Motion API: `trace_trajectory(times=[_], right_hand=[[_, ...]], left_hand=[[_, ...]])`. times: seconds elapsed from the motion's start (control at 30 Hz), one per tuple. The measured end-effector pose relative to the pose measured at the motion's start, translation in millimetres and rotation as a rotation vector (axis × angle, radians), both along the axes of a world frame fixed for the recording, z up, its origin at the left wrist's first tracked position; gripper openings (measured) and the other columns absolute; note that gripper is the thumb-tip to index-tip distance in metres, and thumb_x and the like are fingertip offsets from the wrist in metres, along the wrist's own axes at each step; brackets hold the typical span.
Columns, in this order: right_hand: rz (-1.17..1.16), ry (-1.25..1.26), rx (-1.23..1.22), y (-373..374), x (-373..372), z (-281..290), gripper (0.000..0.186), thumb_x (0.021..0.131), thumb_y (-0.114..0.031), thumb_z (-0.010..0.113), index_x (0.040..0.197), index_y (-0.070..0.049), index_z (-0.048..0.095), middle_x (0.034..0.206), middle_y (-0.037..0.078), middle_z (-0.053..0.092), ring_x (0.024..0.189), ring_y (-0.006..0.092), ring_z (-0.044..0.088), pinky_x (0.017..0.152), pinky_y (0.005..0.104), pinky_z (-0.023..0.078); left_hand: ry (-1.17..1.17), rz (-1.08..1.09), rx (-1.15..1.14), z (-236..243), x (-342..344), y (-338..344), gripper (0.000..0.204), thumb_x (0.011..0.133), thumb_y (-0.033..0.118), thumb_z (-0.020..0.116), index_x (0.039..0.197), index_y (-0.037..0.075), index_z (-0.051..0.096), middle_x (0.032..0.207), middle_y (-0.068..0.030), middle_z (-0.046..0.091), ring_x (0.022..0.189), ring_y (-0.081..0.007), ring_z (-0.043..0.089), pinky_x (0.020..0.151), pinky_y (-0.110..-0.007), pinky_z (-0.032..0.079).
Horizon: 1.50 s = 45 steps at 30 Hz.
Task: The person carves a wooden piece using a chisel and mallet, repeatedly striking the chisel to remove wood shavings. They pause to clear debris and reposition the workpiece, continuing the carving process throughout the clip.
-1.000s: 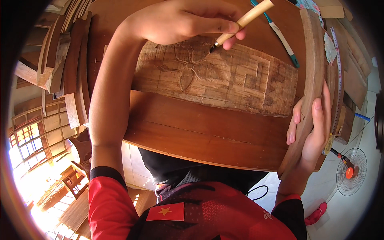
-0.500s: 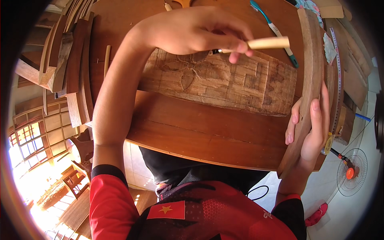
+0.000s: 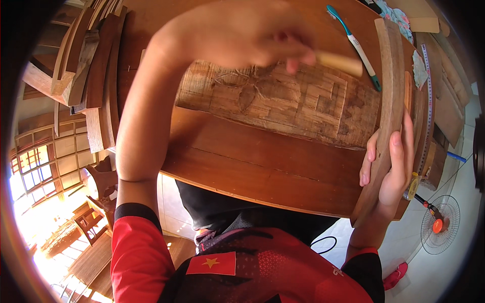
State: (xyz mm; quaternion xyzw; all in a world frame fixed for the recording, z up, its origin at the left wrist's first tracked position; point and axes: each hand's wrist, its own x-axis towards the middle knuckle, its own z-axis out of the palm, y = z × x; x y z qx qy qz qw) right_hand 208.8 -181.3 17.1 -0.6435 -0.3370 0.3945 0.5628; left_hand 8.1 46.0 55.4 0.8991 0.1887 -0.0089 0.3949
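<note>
My left hand (image 3: 247, 38), blurred by motion, is closed on a chisel (image 3: 339, 63) above the far side of a carved wooden board (image 3: 283, 111). The chisel's pale wooden handle points right, and its blade cannot be seen. Relief work covers the board: leaf or petal shapes toward the left, straight-edged raised shapes toward the right. At the board's right end, my right hand (image 3: 394, 169) wraps round a long wooden bar (image 3: 390, 76) that runs from far to near along the table's right side.
A teal and white brush (image 3: 356, 48) lies beyond the board on the brown table (image 3: 242, 171). Stacked wood strips (image 3: 103, 65) line the left. A ruler (image 3: 427, 96) and tape measure (image 3: 411, 186) are at the right; a fan (image 3: 439, 224) stands on the floor.
My left hand has shifted slightly left, and the chisel's handle has tipped, its right end lower in view. The view has shifted a little. My right hand keeps its grip on the bar.
</note>
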Motion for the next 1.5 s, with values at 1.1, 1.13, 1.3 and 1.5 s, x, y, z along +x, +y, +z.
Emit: trace_trajectory(times=[1.1,1.13,1.3,1.5], right_hand=[[-0.069,-0.035,0.063,-10.7,-0.9,9.5,0.066,0.107,-0.034,0.044,0.159,0.002,0.026,0.07,0.012,0.053,0.046,0.0124,0.046,0.035,0.0245,0.037],[-0.107,-0.031,0.047,-16.2,-5.0,9.1,0.068,0.106,-0.035,0.046,0.159,0.002,0.026,0.071,0.012,0.053,0.047,0.0126,0.047,0.035,0.0246,0.037],[-0.168,0.011,-0.007,-51.6,-19.9,-2.3,0.077,0.102,-0.039,0.055,0.159,0.003,0.024,0.109,0.016,0.058,0.06,0.0146,0.054,0.037,0.0254,0.042],[-0.144,0.043,-0.02,-57.8,-39.9,0.3,0.072,0.105,-0.032,0.053,0.16,0.003,0.023,0.128,0.017,0.056,0.063,0.0145,0.056,0.039,0.0256,0.046]], left_hand=[[-0.328,-0.173,-0.477,-45.8,23.6,16.7,0.029,0.099,0.026,0.071,0.12,0.008,0.077,0.104,-0.0076,0.077,0.093,-0.0191,0.069,0.082,-0.034,0.055],[-0.337,-0.18,-0.513,-47.8,24.1,16.5,0.03,0.099,0.028,0.071,0.119,0.008,0.077,0.105,-0.0075,0.077,0.094,-0.0197,0.07,0.084,-0.035,0.055],[-0.383,-0.067,-0.333,-53.5,21.3,6.4,0.028,0.093,0.019,0.077,0.113,0.0,0.078,0.105,-0.0098,0.076,0.099,-0.0202,0.07,0.089,-0.034,0.054],[-0.349,-0.066,-0.33,-58.1,24.5,9.0,0.028,0.093,0.019,0.077,0.114,-0.001,0.078,0.104,-0.0116,0.076,0.095,-0.0206,0.07,0.087,-0.033,0.054]])
